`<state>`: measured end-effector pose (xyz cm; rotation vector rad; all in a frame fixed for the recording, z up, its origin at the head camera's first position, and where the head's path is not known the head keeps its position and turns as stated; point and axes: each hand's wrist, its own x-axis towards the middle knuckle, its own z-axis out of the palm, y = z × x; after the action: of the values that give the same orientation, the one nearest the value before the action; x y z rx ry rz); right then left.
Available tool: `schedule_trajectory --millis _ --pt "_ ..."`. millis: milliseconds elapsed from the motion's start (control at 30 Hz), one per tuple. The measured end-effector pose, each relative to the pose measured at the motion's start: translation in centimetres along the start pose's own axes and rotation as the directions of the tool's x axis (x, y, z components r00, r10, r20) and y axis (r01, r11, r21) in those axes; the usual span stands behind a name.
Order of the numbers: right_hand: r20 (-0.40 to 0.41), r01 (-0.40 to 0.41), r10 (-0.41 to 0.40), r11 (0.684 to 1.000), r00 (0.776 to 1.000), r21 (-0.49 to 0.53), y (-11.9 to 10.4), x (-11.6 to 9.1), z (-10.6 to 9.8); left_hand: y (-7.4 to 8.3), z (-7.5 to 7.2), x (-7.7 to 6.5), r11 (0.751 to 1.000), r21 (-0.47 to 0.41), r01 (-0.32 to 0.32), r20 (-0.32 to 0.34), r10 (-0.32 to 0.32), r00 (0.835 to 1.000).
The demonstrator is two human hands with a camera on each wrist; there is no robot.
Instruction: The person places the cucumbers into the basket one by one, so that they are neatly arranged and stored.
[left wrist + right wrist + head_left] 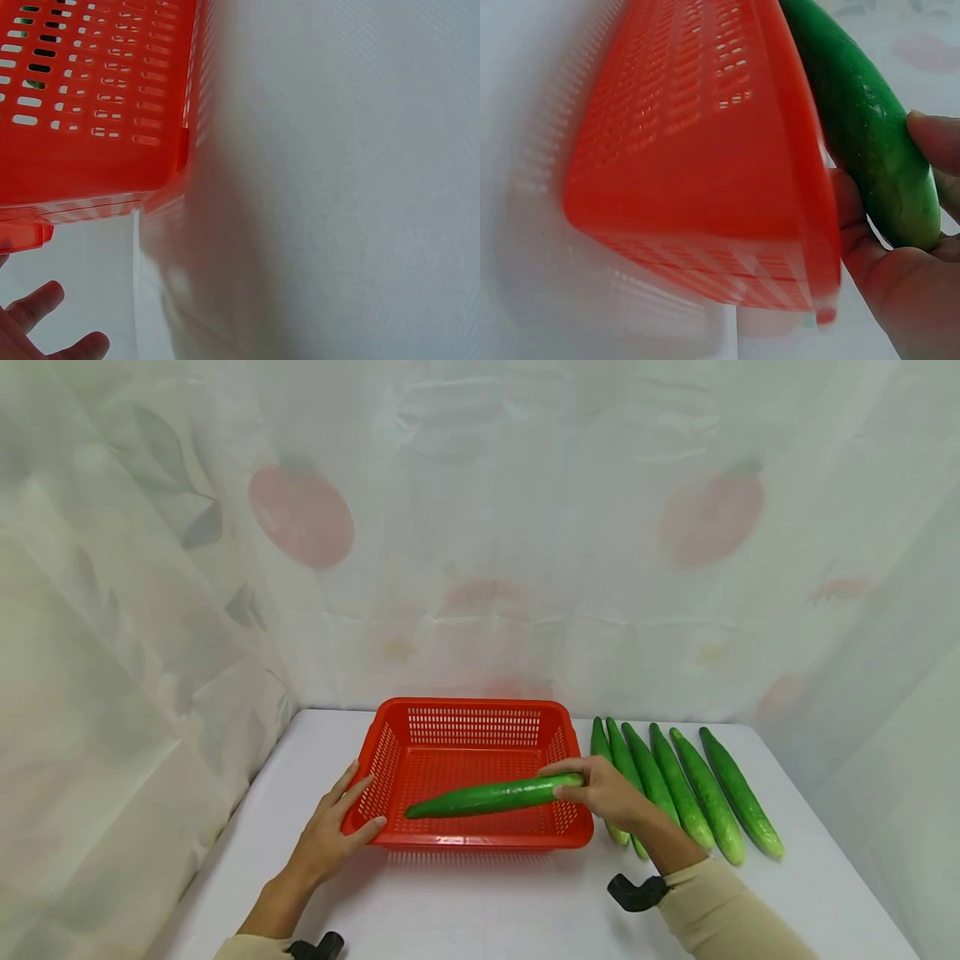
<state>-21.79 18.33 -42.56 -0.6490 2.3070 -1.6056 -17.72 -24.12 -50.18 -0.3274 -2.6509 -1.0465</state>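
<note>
A long green cucumber (495, 797) is held by its right end in my right hand (600, 789), over the front part of a red plastic basket (480, 841). The right wrist view shows thumb and fingers around the thick end of the cucumber (877, 142), just past the basket rim (821, 195). With fingers spread, my left hand (330, 831) rests at the basket's front left corner, its thumb by the rim. Only some spread fingertips of the left hand (34, 307) show in the left wrist view, below the basket wall (90, 165). No other cucumber is visible inside the basket.
Several more cucumbers (705, 785) lie side by side on the white table (480, 910), right of the basket. Printed sheeting (480, 527) hangs behind the table and along both sides.
</note>
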Motion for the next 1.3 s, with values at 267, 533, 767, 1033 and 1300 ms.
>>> schedule_trajectory --millis 267,533,767,1033,1300 --pt "0.028 0.003 -0.002 0.999 1.0 -0.034 0.1 0.7 1.1 0.0 0.0 0.1 1.0 -0.001 -0.015 -0.002 0.015 1.0" --pt "0.061 0.015 -0.01 0.996 0.998 -0.086 0.3 1.5 1.9 0.0 0.0 0.2 1.0 -0.009 -0.029 -0.015 0.029 0.999" --pt "0.079 0.02 -0.015 0.998 0.997 -0.06 0.1 2.0 2.5 0.1 -0.2 0.3 0.999 -0.012 -0.033 -0.016 0.033 0.999" --pt "0.106 0.008 0.0 0.997 0.994 -0.071 0.3 2.5 3.4 -0.1 -0.2 0.3 0.999 -0.015 -0.031 -0.011 0.031 0.999" --pt "0.157 0.009 0.006 0.996 0.988 -0.092 0.6 2.9 4.2 -0.3 0.0 0.1 0.999 -0.018 -0.037 -0.009 0.037 0.999"
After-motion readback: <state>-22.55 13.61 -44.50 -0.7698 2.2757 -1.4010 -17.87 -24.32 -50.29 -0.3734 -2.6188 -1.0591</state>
